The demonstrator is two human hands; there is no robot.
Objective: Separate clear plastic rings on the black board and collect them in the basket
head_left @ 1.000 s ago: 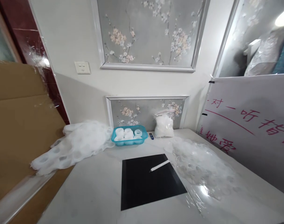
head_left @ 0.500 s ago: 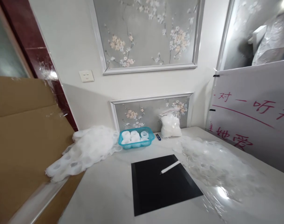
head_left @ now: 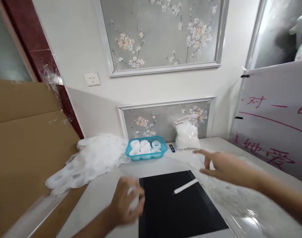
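My left hand (head_left: 127,201) is curled at the left edge of a black mat (head_left: 170,211), slightly blurred. A whitish patch (head_left: 134,202) shows between its thumb and fingers; I cannot make out what it is. Over the right side of the table, my right hand (head_left: 216,163) has its index finger stretched out and its thumb apart, holding nothing. Its fingertip points toward a clear zip bag (head_left: 187,135) filled with white material. On the mat lies a white pen-like tool (head_left: 185,186) with a dark tip. Beyond the mat, a blue basket (head_left: 146,157) holds several white rolls (head_left: 145,147).
Dark blue thread snips (head_left: 172,147) lie between basket and bag. A heap of white netted rings (head_left: 91,162) covers the left edge beside cardboard (head_left: 24,155). Clear plastic pieces (head_left: 230,195) spread at right, below a white board with red writing (head_left: 270,132).
Both my hands have come into view, the left from below and the right from the right edge. The camera has turned slightly left. Objects on the table have not visibly moved.
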